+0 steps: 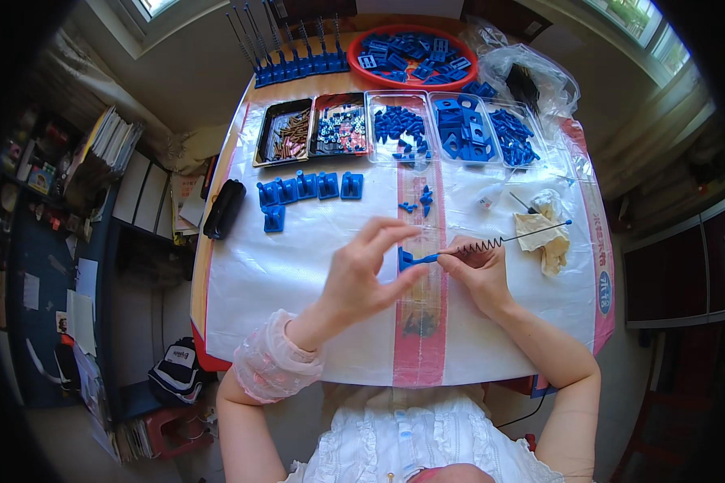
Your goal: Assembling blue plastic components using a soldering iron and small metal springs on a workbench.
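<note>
My right hand [483, 272] is closed in a pinch around a thin rod with a dark coil spring [485, 244]. The rod points up to the right and ends in a small blue tip [569, 222]. At its left end is a blue plastic base piece [405, 260]. Around that base, my left hand [358, 267] is open, thumb and fingers spread apart. Several loose small blue plastic pieces [426, 197] lie just beyond the hands. To their left sit several blue blocks [307, 186] in a short row, with one more block [274, 218] nearer me.
Along the far side stand trays of brown screws [292, 138], metal nuts [341, 129] and blue parts [462, 129]. Behind them are a red basin [361, 71] and a row of upright spring rods [302, 68]. A black case [225, 209] lies left, a beige cloth [549, 244] right.
</note>
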The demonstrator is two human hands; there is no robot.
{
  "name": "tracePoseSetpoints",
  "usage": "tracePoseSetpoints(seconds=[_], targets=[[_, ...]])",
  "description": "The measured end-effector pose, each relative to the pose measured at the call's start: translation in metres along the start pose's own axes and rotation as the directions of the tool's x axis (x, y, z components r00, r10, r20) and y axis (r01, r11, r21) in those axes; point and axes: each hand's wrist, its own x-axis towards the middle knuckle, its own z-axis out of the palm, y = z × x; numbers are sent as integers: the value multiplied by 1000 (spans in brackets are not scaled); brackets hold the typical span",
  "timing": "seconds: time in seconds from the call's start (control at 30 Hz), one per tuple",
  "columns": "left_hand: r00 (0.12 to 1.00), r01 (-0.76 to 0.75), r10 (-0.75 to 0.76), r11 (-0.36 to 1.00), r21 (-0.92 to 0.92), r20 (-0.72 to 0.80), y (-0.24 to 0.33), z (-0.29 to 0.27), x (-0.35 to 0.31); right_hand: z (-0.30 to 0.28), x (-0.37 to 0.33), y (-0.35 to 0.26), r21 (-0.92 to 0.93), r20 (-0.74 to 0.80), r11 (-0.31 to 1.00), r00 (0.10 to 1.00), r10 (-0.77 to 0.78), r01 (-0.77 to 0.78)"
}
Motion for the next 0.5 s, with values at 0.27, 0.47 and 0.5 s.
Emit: tracePoseSetpoints(seconds=[0.27, 0.47, 0.5], targets=[[920, 326, -175, 838, 438, -349, -31, -105, 28, -1, -2, -2, -5, 15, 1000, 1000, -13, 14], [968, 247, -158, 492, 835, -194, -93, -128, 17, 2, 1, 6, 15, 63, 999, 997, -50, 49], [974, 220, -160, 493, 842, -162, -99, -126, 19, 0, 1, 7, 16, 66, 999, 997, -47, 46]])
